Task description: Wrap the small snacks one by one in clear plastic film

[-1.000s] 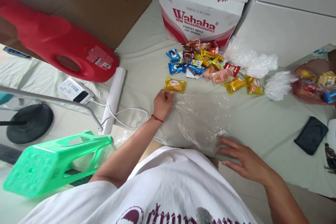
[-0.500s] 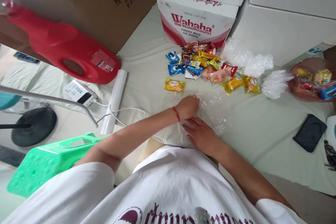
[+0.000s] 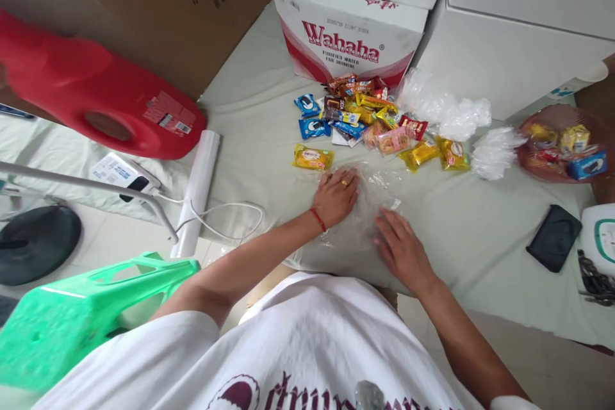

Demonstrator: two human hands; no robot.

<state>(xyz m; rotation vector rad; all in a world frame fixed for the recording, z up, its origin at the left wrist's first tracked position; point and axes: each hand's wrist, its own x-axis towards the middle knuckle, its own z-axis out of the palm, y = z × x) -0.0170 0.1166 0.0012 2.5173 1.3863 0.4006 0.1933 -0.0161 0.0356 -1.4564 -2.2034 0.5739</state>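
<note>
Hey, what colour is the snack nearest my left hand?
The snack is mostly yellow, clearest in the head view.

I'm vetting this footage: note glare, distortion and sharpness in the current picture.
Head view, centre: small bright glints on the clear plastic; head view, lower left: the green stool looks wide-angle stretched; head view, top: the Wahaha box has readable large lettering.

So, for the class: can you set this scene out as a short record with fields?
Left hand: palm down on clear, thin plastic; red cord bracelet at wrist
Right hand: open, at the plastic's right side; contact unclear
Nearby: oblong yellow-wrapped snack, just beyond left hand
Pile: small multicoloured wrapped snacks before white-and-red cardboard box
Left side: red plastic jug; green plastic stool
</note>
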